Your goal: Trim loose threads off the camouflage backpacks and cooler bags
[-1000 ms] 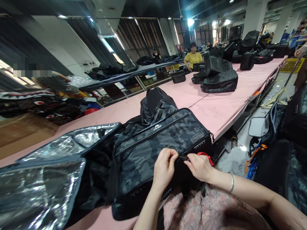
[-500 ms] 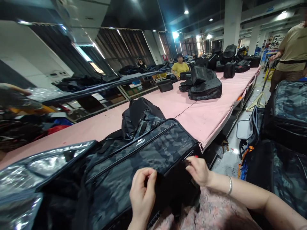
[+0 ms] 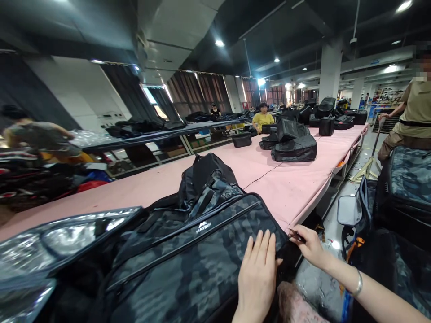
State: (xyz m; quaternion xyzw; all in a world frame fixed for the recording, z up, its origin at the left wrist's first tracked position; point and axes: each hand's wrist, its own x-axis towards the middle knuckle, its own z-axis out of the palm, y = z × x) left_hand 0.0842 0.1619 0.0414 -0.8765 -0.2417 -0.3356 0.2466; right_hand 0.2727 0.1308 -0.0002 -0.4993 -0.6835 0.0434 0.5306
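A black and grey camouflage backpack (image 3: pixel 188 255) with a white MATEIN logo lies in front of me on the near end of the pink table. My left hand (image 3: pixel 258 269) rests flat on its front panel near the right end, fingers stretched out. At the bag's right corner, my right hand (image 3: pixel 308 244) is closed around a small dark tool (image 3: pixel 296 236), perhaps thread snips; most of it is hidden in the fingers. An open flap with shiny silver lining (image 3: pixel 74 237) spreads out at the left.
More black bags (image 3: pixel 294 146) stand along the pink table (image 3: pixel 161 179). Stacked camouflage bags (image 3: pixel 409 179) are close on my right. A person in a tan shirt (image 3: pixel 414 107) holds a pallet-truck handle. Another in yellow (image 3: pixel 263 119) sits beyond the table.
My left hand has moved right and opened from a pinch to lie flat on the backpack. The right hand has moved right to the bag's corner. The view has tilted up.
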